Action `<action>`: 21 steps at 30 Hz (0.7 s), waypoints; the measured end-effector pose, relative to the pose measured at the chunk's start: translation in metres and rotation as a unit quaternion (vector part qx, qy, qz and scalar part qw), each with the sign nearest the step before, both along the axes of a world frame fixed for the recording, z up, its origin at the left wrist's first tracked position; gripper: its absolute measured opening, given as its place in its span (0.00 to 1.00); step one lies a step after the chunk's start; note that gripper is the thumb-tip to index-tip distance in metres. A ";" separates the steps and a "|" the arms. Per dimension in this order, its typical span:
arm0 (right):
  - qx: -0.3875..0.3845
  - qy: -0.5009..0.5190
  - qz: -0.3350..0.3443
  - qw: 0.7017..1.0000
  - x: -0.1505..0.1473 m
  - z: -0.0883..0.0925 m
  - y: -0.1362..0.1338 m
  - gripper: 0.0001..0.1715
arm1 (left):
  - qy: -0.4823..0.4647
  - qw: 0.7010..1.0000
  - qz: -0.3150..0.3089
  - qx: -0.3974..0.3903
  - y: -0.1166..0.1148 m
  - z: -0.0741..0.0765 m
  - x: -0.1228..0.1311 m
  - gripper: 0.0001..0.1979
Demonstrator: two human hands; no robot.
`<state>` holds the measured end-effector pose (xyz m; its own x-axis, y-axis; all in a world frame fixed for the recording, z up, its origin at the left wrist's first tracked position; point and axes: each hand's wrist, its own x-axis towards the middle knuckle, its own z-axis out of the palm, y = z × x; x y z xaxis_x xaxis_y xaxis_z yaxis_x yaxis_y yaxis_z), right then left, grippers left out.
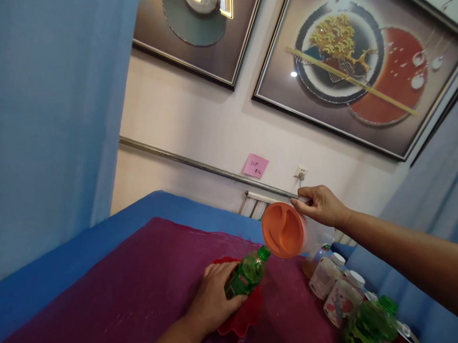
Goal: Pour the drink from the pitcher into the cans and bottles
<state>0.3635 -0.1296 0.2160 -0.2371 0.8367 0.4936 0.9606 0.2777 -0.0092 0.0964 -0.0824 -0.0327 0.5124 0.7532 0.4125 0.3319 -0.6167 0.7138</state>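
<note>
My left hand (216, 297) is closed around a small green plastic bottle (246, 274), which leans to the right over a red scalloped dish (240, 317). The bottle's green top points towards the pitcher. Up and to the right, my right hand (320, 205) grips a translucent plastic pitcher (317, 234) by its handle. The pitcher is tipped so that its orange lid (283, 230) faces me, close to the bottle's top. I cannot make out any liquid passing between the two.
Several containers stand along the right edge: white-capped jars (343, 299) and a larger green bottle (371, 325). A glossy maroon cover (135, 289) lies over the blue surface (169, 203). Blue curtains (52, 109) hang at both sides. A metal rail (198, 164) runs along the wall behind.
</note>
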 end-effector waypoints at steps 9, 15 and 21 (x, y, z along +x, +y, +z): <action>0.002 -0.007 0.000 1.000 -0.001 0.001 -0.001 0.27 | 0.001 1.000 0.005 -0.002 -0.001 0.002 0.000 0.33; 0.008 -0.013 -0.003 1.000 0.000 0.002 -0.002 0.27 | -0.002 1.000 0.002 0.001 0.000 0.000 0.000 0.34; 0.010 -0.010 0.006 1.000 -0.001 0.002 -0.002 0.27 | -0.008 1.000 0.002 0.000 0.001 0.001 0.001 0.33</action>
